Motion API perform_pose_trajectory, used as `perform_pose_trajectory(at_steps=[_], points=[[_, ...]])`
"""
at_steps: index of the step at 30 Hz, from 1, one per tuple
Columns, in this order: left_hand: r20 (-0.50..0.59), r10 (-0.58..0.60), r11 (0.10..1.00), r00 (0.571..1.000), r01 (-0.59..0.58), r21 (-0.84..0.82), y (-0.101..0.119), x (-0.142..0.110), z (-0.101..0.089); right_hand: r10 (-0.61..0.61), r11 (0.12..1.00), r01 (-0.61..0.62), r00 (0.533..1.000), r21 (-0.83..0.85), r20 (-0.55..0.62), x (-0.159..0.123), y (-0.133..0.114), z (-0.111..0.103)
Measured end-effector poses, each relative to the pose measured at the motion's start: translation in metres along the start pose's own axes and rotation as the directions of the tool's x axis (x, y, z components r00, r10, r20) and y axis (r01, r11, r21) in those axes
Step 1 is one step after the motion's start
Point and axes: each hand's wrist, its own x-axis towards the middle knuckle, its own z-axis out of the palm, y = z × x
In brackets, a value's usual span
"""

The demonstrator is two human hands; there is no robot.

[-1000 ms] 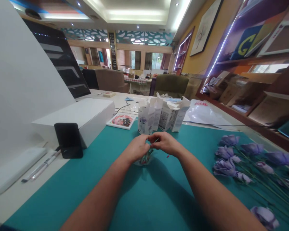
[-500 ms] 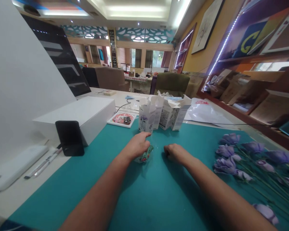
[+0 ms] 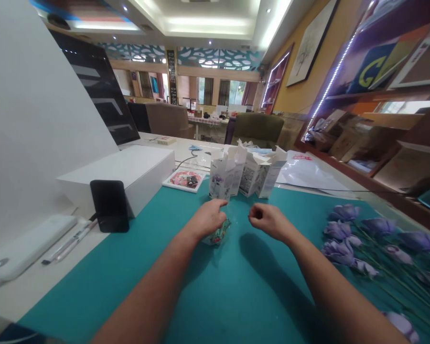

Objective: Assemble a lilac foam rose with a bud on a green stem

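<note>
My left hand [image 3: 208,219] is closed on the edge of a clear plastic bag [image 3: 218,235], its index finger stretched forward. Small green and red pieces show inside the bag, which rests on the teal mat [image 3: 222,296]. To the right of the bag, apart from it, my right hand [image 3: 268,220] is raised a little above the mat. Its thumb and index finger are pinched in a ring, with a speck of red at the tips: a small red piece [image 3: 250,217], mostly hidden.
Open white cartons [image 3: 220,179] stand behind my hands. Purple artificial flowers [image 3: 340,251] lie on the right. On the left are a black phone [image 3: 109,206], a white box [image 3: 129,165] and pens [image 3: 69,243]. A small framed picture [image 3: 184,180] lies near the cartons.
My right hand left the bag's opening, came down to the mat where a small red piece lay, and lifted again in a pinch. That spot is now bare. My left hand has kept the bag.
</note>
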Motion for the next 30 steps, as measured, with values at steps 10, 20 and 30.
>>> perform_pose_trajectory(at_steps=[10, 20, 30], points=[[0.011, -0.016, 0.994, 1.000, 0.017, -0.109, -0.004, 0.001, -0.008, -0.011, 0.879, 0.084, 0.988, 0.469, -0.155, 0.016, -0.009, 0.016], [0.068, 0.065, 0.846, 0.996, -0.018, -0.533, -0.016, 0.001, -0.013, -0.062, 0.660, 0.032, 0.998, 0.751, 0.013, 0.010, -0.004, 0.038], [0.077, 0.049, 0.753, 0.996, 0.013, -0.658, -0.036, -0.013, -0.003, 0.059, 0.482, 0.011, 0.997, 0.876, -0.045, -0.009, -0.009, 0.028]])
